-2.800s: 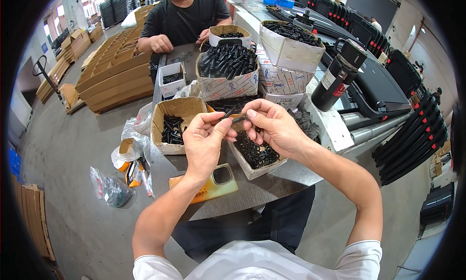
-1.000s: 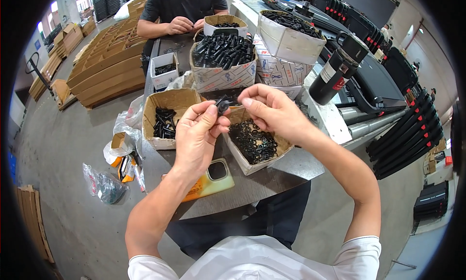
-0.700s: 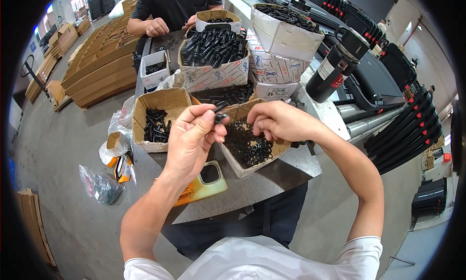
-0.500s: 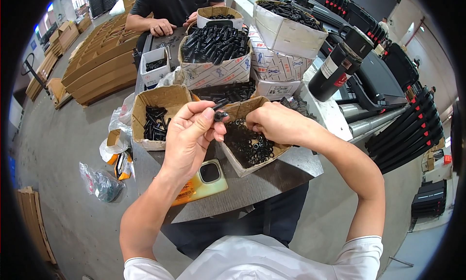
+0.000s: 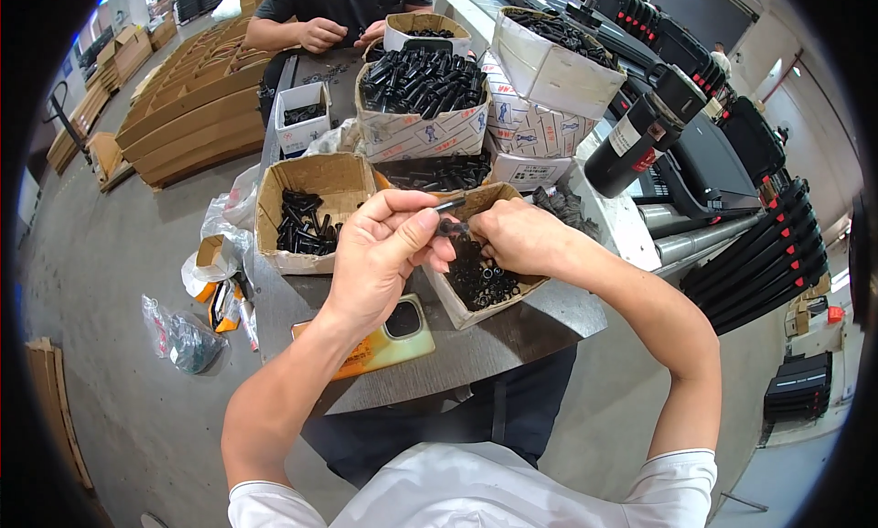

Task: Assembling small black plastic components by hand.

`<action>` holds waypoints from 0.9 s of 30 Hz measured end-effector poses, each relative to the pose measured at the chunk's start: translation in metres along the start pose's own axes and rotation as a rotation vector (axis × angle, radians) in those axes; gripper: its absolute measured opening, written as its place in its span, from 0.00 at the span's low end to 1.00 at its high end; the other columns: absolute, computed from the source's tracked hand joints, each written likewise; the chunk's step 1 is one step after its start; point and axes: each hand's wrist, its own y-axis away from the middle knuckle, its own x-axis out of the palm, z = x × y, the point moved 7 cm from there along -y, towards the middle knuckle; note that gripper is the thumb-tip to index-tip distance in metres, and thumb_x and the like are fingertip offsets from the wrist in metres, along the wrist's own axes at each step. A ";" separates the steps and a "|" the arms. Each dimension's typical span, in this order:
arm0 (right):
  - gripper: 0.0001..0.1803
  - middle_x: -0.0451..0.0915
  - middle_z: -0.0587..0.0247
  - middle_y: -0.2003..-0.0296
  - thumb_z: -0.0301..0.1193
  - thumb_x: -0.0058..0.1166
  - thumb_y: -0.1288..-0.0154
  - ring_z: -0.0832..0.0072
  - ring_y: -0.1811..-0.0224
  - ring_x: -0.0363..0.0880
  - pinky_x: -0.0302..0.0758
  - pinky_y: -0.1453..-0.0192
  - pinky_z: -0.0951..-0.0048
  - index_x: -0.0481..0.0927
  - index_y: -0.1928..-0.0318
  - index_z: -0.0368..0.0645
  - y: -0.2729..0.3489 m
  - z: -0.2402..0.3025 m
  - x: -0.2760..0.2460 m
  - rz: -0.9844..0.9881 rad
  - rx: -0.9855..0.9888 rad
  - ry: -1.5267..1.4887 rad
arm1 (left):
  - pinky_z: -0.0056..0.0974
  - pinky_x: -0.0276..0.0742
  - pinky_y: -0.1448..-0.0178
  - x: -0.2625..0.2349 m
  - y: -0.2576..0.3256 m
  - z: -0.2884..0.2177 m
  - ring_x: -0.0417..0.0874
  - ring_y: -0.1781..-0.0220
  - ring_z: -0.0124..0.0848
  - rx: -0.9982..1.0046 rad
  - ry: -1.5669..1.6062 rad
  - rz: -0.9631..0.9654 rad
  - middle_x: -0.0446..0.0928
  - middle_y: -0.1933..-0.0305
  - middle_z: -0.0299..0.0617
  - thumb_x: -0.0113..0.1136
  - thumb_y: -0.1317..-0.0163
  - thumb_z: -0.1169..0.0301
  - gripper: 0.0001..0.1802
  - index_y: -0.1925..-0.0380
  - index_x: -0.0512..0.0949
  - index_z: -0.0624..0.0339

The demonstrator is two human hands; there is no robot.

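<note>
The left hand (image 5: 380, 253) pinches a short black metal bolt (image 5: 450, 205) between thumb and fingers, so its grip is clenched on the bolt. The bolt sits up in the air, just over the small brown cardboard box of tiny black rings (image 5: 483, 276). The right hand (image 5: 519, 238) is right beside it, and its fingertips pinch a small black ring (image 5: 448, 226) at the bolt's end. The ring looks like it is touching the bolt, but I cannot tell if it is already on.

I think this one piece is about half done: the bolt is picked up, the ring is picked up, and the two are being put together. It still has to be finished and set down.

The open brown cardboard box with black bolts (image 5: 306, 212) to the left has only a small pile in it. The big white cardboard box heaped with black bolts (image 5: 422, 107) farther back is very full. So a lot of pieces seem to be left.

A phone in a yellow case (image 5: 380, 340) lies flat on the grey desk (image 5: 512, 331), near the left wrist. Another person's hands (image 5: 325, 34) rest at the far end of the desk
</note>
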 end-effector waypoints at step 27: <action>0.13 0.81 0.63 0.65 0.27 0.58 0.31 0.79 0.66 0.81 0.80 0.61 0.78 0.78 0.50 0.34 0.022 -0.005 -0.027 -0.110 0.133 -1.757 | 0.33 0.83 0.64 0.000 0.003 0.010 0.85 0.67 0.30 -0.043 -0.074 -0.036 0.83 0.63 0.44 0.58 0.31 0.74 0.09 0.54 0.74 0.65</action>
